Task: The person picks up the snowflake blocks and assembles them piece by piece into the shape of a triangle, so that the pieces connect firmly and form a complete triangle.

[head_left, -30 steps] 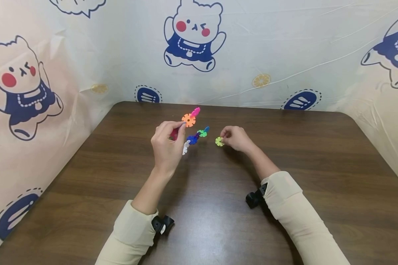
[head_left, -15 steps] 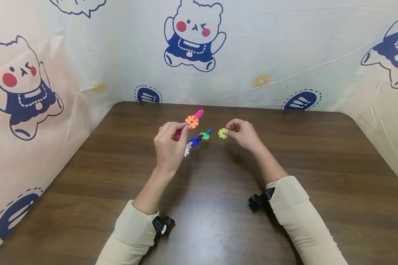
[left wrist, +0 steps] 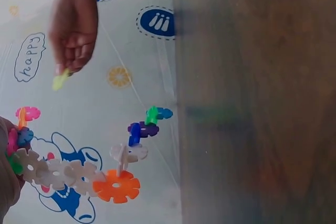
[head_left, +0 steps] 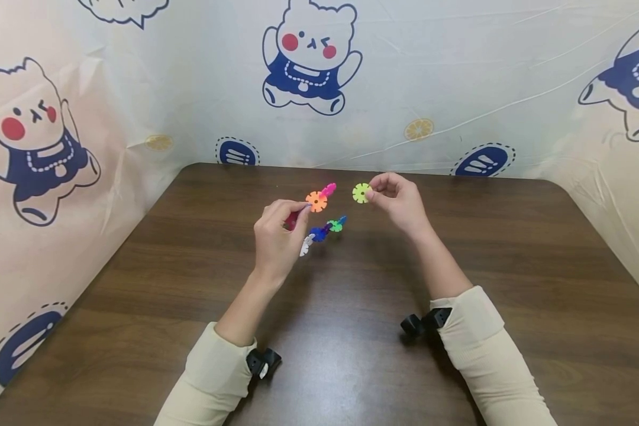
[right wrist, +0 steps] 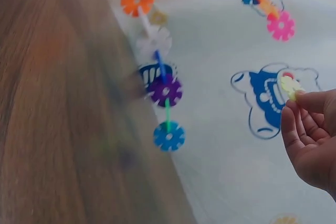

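My left hand (head_left: 281, 239) pinches a linked chain of toothed plastic snowflake discs, held above the table. One end shows an orange disc (head_left: 316, 202) with a pink disc (head_left: 328, 190) beyond it. In the left wrist view, white discs (left wrist: 55, 173) lead to another orange disc (left wrist: 116, 186). From there the other branch hangs out through white, dark blue, purple and green to a blue disc (right wrist: 169, 136). Between thumb and fingertips, my right hand (head_left: 402, 204) holds a single yellow-green snowflake disc (head_left: 360, 193), apart from the chain and right of the pink disc. Left fingers hide part of the chain.
Beneath both hands lies a dark brown wooden table (head_left: 319, 331). A pale curtain (head_left: 202, 77) printed with cartoon bears stands along its back and sides. Each wrist wears a small black camera, one at the left cuff (head_left: 263, 362), one at the right (head_left: 425, 322).
The right hand has risen away from me and slightly right, bringing the yellow-green disc level with the chain's pink end. My left hand has shifted a little right with the chain.
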`<state>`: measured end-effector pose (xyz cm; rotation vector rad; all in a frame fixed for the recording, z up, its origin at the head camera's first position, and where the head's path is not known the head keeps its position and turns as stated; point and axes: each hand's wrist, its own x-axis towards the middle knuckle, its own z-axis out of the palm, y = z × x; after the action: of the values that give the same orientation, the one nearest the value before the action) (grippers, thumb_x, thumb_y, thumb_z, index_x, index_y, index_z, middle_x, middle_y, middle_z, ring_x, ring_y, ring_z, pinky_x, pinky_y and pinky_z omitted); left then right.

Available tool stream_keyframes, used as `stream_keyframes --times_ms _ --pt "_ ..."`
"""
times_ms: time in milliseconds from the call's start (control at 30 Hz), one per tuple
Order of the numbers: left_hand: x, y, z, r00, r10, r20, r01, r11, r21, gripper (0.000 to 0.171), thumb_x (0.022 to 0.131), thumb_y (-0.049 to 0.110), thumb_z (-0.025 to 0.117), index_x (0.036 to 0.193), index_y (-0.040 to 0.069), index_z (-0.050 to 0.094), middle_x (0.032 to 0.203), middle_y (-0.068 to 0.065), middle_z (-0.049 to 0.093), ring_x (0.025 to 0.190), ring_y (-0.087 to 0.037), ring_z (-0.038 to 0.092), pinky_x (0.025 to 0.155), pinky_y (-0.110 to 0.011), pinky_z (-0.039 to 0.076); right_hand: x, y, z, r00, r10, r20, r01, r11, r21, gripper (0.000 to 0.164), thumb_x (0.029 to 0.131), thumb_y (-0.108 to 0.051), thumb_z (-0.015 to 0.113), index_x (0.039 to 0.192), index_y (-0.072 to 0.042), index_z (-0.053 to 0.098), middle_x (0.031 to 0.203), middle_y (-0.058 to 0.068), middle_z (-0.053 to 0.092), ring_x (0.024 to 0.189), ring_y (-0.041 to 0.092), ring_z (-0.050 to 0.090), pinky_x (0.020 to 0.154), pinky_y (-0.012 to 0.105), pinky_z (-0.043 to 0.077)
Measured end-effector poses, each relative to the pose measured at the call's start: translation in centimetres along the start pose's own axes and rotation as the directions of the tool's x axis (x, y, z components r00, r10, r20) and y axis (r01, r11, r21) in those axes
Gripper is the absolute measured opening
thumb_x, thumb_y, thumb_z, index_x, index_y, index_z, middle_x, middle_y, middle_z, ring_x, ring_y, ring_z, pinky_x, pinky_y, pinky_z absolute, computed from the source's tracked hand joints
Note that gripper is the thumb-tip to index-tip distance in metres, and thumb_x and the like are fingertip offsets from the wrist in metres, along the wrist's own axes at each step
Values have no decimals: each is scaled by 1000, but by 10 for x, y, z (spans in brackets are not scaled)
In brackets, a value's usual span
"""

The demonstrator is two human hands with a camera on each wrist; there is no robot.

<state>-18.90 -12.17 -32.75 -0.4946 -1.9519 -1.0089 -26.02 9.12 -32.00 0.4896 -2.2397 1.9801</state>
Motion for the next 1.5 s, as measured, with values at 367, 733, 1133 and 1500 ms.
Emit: stream_keyframes --times_ms 367,733,1133,1500 --pt "-3 2 3 998 14 57 -15 1000 12 12 80 4 70 88 -5 68 85 -12 66 76 -20 60 67 -27 50 -4 -21 7 999 -15 -32 19 991 135 15 83 3 65 94 7 57 77 4 58 63 12 58 66 28 53" --pt "-3 3 4 996 45 77 -45 999 -4 11 79 2 71 87 -4 68 84 -12 66 77 -20 60 69 -28 50 -5 -26 9 1000 8 -5 -7 989 151 18 84 2 64 98 12 59 76 2 61 64 16 59 65 28 53" --pt "-3 2 4 992 77 96 -76 997 -16 10 78 0 72 86 -4 68 82 -12 66 76 -20 60 69 -29 49 -5 -28 9 999 39 -4 -38 987 154 16 84 3 63 96 13 58 74 3 59 61 12 58 65 29 52" --pt "-2 2 5 992 88 93 -87 996 -12 10 78 0 72 86 -4 68 82 -12 66 77 -20 61 70 -28 49 -6 -29 9 997 59 52 -65 992 110 19 85 2 62 99 15 58 77 3 63 61 13 58 65 28 53"
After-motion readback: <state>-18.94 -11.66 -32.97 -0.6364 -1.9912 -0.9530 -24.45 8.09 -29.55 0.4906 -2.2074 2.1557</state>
